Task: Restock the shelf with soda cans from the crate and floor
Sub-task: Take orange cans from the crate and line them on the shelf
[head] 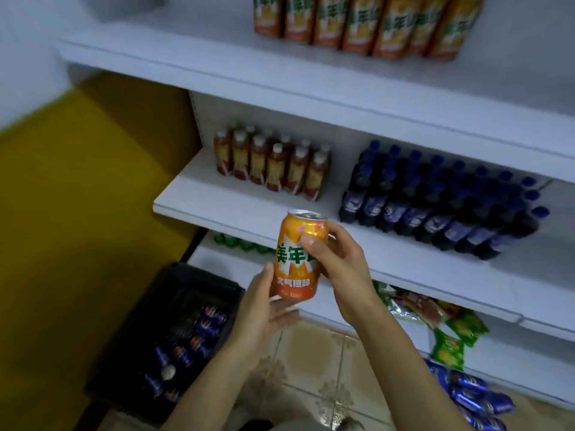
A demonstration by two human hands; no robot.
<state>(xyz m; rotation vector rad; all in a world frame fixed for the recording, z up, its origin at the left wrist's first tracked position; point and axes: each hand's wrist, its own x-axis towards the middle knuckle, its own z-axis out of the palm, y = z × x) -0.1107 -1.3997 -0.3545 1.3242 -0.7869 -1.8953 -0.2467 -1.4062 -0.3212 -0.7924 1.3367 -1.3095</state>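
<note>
An orange soda can stands upright in the air in front of the white shelving. My right hand grips its upper right side, thumb across the label. My left hand touches the can's lower left with relaxed, open fingers under its base. A row of matching orange cans stands on the top shelf. On the floor at lower left sits a black crate holding several blue cans. More blue cans lie at the lower right by the floor.
The middle shelf carries brown bottles on the left and dark blue-capped bottles on the right. Green bottle tops show below it. Snack bags lie on a lower shelf. A yellow wall panel is at left.
</note>
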